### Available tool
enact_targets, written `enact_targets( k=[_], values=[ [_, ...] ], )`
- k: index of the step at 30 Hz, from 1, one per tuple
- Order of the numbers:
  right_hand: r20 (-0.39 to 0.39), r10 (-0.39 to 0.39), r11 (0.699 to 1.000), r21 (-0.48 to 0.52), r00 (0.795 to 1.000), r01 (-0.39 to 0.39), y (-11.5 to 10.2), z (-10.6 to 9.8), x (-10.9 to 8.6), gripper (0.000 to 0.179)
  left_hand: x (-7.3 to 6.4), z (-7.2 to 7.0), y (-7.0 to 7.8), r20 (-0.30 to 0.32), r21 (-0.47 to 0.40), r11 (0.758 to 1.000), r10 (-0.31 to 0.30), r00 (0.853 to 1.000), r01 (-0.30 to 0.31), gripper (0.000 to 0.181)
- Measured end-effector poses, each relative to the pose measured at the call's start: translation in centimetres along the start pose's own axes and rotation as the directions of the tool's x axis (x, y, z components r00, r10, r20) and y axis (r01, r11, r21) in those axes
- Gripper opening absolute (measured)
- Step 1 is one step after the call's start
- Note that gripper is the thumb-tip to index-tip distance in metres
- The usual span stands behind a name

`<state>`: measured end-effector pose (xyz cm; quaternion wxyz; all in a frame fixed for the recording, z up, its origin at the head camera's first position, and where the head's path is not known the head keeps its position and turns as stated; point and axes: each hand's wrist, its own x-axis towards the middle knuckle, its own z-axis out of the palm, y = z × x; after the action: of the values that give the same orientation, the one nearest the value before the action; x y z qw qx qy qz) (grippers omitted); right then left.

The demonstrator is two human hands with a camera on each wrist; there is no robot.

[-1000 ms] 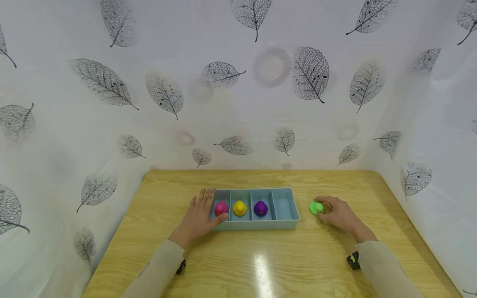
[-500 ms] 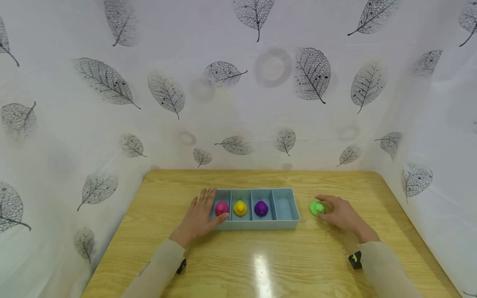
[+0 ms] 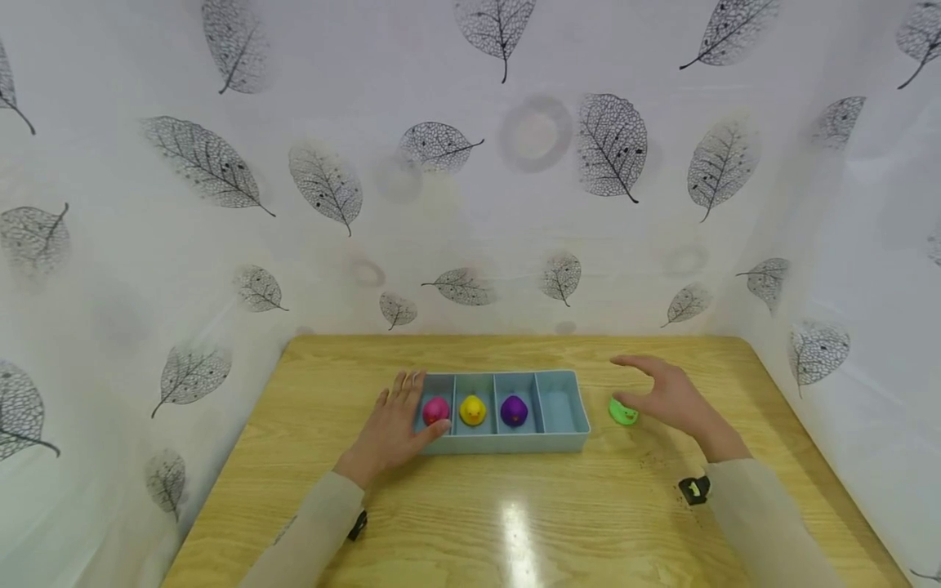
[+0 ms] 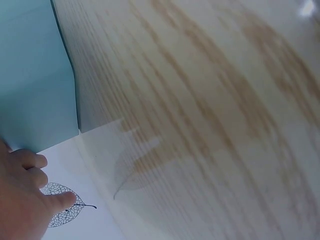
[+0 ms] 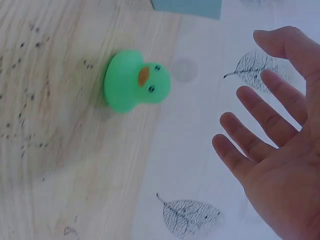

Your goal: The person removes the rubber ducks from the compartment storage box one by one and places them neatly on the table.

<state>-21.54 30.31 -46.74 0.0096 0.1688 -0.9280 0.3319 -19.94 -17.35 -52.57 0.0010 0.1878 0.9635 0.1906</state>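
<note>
A pale blue box (image 3: 507, 444) with a row of compartments stands on the table, a pink duck (image 3: 435, 409), a yellow duck (image 3: 473, 411) and a purple duck (image 3: 514, 411) in separate ones. The rightmost compartment holds nothing. My left hand (image 3: 388, 429) rests at the box's left end, fingers extended and thumb by the front rim near the pink duck. Right of the box, a green rubber duck (image 5: 135, 82) sits upright on the table. Above and beside it hovers my right hand (image 3: 675, 404), fingers spread, apart from the duck in the right wrist view.
The wooden table (image 3: 456, 506) reaches back to a white leaf-patterned curtain (image 3: 470, 212), which also hangs at both sides. Small dark specks (image 5: 30, 95) dot the table near the green duck. Black wrist cameras (image 3: 694, 490) are worn under the sleeves.
My right hand has lifted away from around the green duck, its fingers spreading wider. The duck stays on the table. My left hand has not moved.
</note>
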Motion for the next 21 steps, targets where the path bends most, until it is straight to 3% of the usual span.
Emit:
enact_targets(
  k=[10,21],
  values=[
    [-0.026,-0.129,0.991,0.024,0.991,0.130,-2.7,1.7,1.7,0.053,0.1,0.1,0.0,-0.002,-0.006,1.000,-0.005,1.000,0.005,0.103],
    [-0.022,-0.212,0.971,0.107,0.977,0.213,-4.8,3.8,3.0,0.050,0.1,0.1,0.0,0.011,-0.017,1.000,-0.009,1.000,0.009,0.103]
  ],
)
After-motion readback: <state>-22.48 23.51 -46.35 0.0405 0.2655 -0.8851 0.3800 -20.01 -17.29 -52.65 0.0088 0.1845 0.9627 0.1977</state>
